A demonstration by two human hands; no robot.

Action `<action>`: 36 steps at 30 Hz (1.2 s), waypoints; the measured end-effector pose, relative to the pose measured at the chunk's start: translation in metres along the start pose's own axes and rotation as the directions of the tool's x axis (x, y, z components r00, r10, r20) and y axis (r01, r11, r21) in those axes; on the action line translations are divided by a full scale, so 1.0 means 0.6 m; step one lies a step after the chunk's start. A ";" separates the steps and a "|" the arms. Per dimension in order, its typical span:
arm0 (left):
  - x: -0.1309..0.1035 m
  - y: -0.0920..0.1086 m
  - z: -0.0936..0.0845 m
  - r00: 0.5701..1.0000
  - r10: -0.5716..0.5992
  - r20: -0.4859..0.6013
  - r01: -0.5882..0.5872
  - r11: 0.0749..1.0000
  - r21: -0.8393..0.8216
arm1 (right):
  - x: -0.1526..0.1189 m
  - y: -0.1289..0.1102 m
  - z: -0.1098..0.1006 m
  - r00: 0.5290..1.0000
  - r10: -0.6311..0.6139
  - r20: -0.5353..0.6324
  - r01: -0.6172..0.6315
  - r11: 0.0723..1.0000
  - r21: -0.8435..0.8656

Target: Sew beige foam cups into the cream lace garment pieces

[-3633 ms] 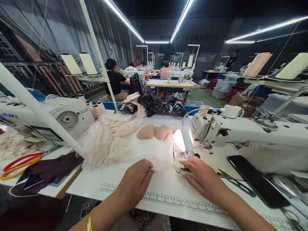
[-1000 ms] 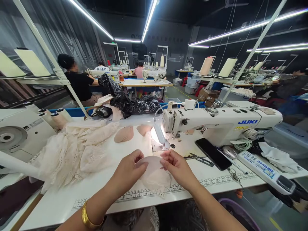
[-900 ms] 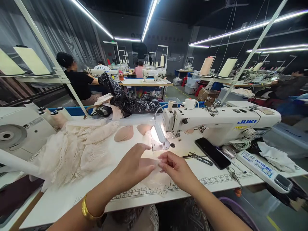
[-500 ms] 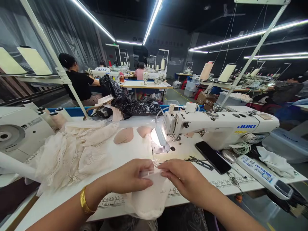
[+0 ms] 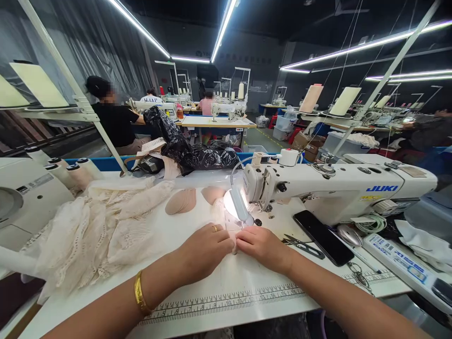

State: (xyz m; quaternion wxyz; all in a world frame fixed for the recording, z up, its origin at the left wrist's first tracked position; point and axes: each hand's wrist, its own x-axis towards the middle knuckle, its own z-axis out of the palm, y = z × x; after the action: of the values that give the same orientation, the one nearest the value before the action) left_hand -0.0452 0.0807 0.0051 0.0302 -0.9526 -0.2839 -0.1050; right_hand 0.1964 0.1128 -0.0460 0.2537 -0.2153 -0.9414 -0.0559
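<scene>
Side by side, my left hand [image 5: 206,247] and my right hand [image 5: 263,247] are in front of the needle area of a white sewing machine [image 5: 339,181]. Between them shows a small strip of pale fabric [image 5: 233,239], pinched by the fingers of both hands; most of it is hidden. A lit lamp [image 5: 238,203] shines just beyond the fingertips. Behind my left hand lie a fanned stack of beige cup-shaped pieces [image 5: 181,201] and another beige piece [image 5: 213,195]. A pile of cream lace fabric [image 5: 102,226] spreads to the left.
Right of my right hand lie thread snips [image 5: 304,246] and a black phone [image 5: 323,238]. A printed ruler [image 5: 226,301] runs along the table's front edge. Thread cones [image 5: 79,172] stand at left, and a black plastic bag [image 5: 212,155] sits behind the table. Other people work further back.
Both hands have moved forward to the machine's needle area, taking the pale fabric from the table's front edge. The view has shifted slightly.
</scene>
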 end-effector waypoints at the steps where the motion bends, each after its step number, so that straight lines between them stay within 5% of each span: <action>1: 0.013 -0.004 0.010 1.000 0.025 -0.006 -0.024 1.000 0.018 | -0.004 0.009 -0.001 0.999 0.032 0.021 -0.033 0.997 0.064; 5: 0.051 -0.024 0.055 0.998 0.059 -0.022 -0.058 0.997 0.044 | -0.018 0.035 -0.005 0.991 0.135 -0.008 -0.129 0.963 0.235; 9: 0.049 -0.031 0.088 0.983 -0.008 -0.183 0.008 1.000 0.002 | -0.035 0.045 -0.010 0.991 0.132 -0.033 -0.123 0.971 0.204; 17: 0.045 -0.024 0.085 0.974 -0.036 -0.225 0.027 0.999 -0.041 | -0.044 0.049 -0.019 0.982 0.173 0.074 -0.183 0.968 0.172; 27: 0.047 -0.014 0.106 0.941 -0.069 -0.332 0.066 0.998 -0.021 | -0.035 0.041 -0.008 0.974 0.217 0.071 -0.227 0.956 0.184; 36: 0.060 -0.053 0.097 0.964 0.089 -0.252 -0.119 0.987 -0.104 | -0.038 0.042 -0.008 0.962 0.251 0.108 -0.267 0.948 0.175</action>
State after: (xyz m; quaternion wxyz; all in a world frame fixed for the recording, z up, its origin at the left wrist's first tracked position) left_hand -0.0227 0.1334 -0.0439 0.0142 -0.9459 -0.2206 -0.2375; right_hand 0.2270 0.1259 -0.0532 0.2381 -0.3143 -0.9158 0.0763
